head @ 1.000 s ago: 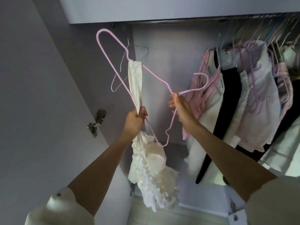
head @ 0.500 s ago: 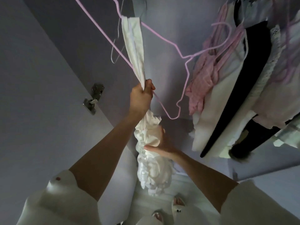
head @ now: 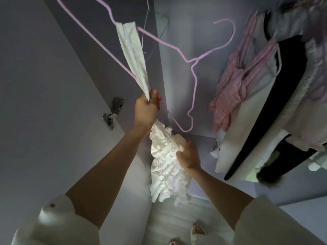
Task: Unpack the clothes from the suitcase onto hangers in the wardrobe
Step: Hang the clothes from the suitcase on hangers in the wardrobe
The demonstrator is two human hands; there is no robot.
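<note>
Inside the lilac wardrobe point(head: 185, 23), a white ruffled garment point(head: 166, 156) hangs over a pink hanger point(head: 193, 71), left hand point(head: 146, 110) gripping its strap and hanger wire together, right hand point(head: 188, 156) clutching ruffles below, hung clothes point(head: 256, 103) rightward.

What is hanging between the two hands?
In the head view, only the white ruffled garment spans between the left hand, gripping its strap, and the right hand, which holds the bunched ruffles.

Dim, cool, violet-tinted light, brightest low at centre; wide-angle bending and motion blur at edges
</note>
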